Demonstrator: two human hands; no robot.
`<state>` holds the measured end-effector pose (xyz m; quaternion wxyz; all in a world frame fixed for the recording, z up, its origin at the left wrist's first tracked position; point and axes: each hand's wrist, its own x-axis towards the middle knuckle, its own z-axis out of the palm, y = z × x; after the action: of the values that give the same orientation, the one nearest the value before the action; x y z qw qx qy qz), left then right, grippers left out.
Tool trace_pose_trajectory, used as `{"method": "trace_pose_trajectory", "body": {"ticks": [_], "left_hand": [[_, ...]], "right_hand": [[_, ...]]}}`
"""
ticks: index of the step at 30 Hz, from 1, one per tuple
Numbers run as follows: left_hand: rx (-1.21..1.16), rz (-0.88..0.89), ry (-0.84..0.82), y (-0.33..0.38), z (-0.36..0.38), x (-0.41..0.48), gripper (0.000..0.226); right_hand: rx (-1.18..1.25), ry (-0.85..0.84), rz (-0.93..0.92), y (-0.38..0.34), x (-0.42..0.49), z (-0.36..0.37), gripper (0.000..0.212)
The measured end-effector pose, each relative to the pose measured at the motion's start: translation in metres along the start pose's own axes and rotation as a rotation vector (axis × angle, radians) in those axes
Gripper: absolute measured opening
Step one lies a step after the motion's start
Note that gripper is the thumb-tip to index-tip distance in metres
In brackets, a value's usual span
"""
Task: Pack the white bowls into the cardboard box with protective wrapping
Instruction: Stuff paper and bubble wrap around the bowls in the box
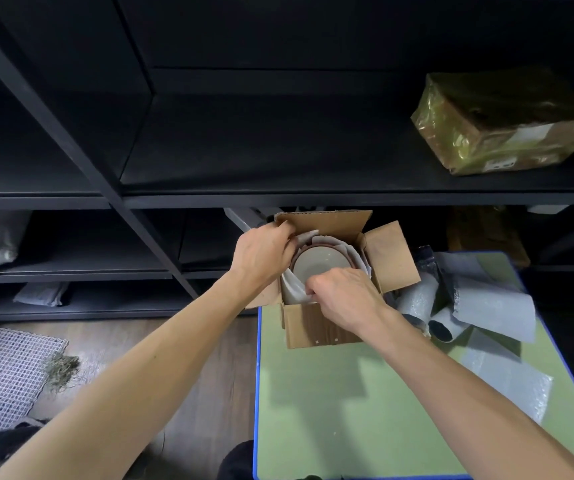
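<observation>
Sitting in the open cardboard box (320,323) is a white bowl (316,268) with a brownish rim, seen from above, and white wrapping (292,289) is lining the gap between it and the box walls; whether more bowls are lying under it cannot be told. The box is standing on the green table (347,410) at its far left corner, flaps (393,258) splayed outward. The left hand (264,254) is reaching over the far left corner, fingers curled on the wrapping's edge by the back flap, seemingly pinching it. The right hand (344,296) is working at the near side of the bowl, fingers bunched together on the wrapping there, pressing or tucking it down. Judging from this, the packing is looking well advanced: at least one bowl is in and cushioned at the sides, while the top is remaining uncovered and the flaps unclosed. To the right of the box, spare sheets and rolls of bubble wrap (486,306) are lying in a loose heap on the table, apart from it. No unpacked bowls are showing anywhere in view
</observation>
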<state>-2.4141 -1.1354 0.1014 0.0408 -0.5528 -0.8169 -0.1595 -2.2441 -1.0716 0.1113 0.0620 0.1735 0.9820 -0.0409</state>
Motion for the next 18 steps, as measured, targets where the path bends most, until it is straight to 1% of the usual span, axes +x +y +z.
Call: {"method": "trace_pose_trajectory", "body": {"ticks": [2,4,6,8,10,13,15,18], "left_hand": [[-0.064,-0.096,0.035,0.003,-0.007,-0.007,0.023],[-0.133,-0.227,0.034,0.007,-0.014,-0.018,0.022],[-0.174,-0.348,-0.021,0.012,-0.019,-0.029,0.025],[-0.173,-0.420,-0.097,0.019,-0.021,-0.039,0.028],[-0.175,-0.454,-0.145,0.025,-0.019,-0.047,0.028],[-0.130,-0.448,-0.194,0.032,-0.016,-0.053,0.032],[-0.120,-0.428,-0.208,0.036,-0.017,-0.054,0.029],[-0.106,-0.412,-0.210,0.042,-0.021,-0.052,0.024]], "right_hand": [[0.005,0.009,0.013,0.000,-0.001,0.001,0.019],[0.013,0.041,0.024,0.000,-0.003,0.000,0.015],[0.010,0.088,0.022,-0.003,-0.005,-0.002,0.014],[-0.001,0.098,0.031,-0.006,-0.007,-0.004,0.016],[0.000,0.098,0.048,-0.009,-0.009,-0.005,0.017],[-0.001,0.115,0.070,-0.007,-0.011,-0.002,0.016],[-0.023,0.151,0.080,-0.005,-0.013,-0.001,0.017],[-0.053,0.150,0.067,-0.007,-0.016,-0.002,0.020]]}}
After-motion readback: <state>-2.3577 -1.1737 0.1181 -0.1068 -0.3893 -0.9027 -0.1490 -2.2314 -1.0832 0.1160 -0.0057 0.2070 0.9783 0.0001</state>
